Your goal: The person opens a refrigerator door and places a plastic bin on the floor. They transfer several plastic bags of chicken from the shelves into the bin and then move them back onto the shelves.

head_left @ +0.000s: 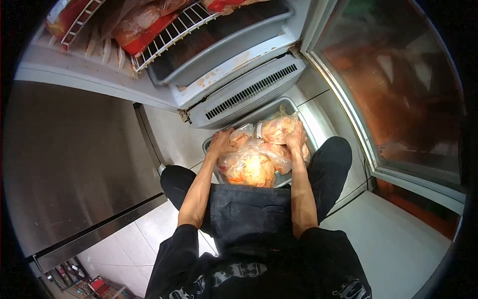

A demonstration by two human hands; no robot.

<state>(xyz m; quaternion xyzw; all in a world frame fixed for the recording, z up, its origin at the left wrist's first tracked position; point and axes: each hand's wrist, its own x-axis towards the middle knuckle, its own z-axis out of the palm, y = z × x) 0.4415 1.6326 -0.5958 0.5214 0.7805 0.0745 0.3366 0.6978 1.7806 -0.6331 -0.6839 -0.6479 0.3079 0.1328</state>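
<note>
Several clear plastic bags of pale, yellowish-pink meat lie in a grey tub (205, 144) on the floor between the knees. My left hand (221, 142) rests on a bag at the tub's left side, its fingers partly hidden against the plastic. On the right, my right hand (295, 137) holds the upper right bag (275, 130) from its side, fingers bent over it. The largest bag (250, 170) sits at the near side of the tub, below both hands.
An open fridge (239, 60) stands ahead, with a wire rack (174, 37), red-and-clear packages and a grey tray (224, 52) inside. Its glass door (398, 89) hangs open at right. A steel cabinet (74, 164) is at left.
</note>
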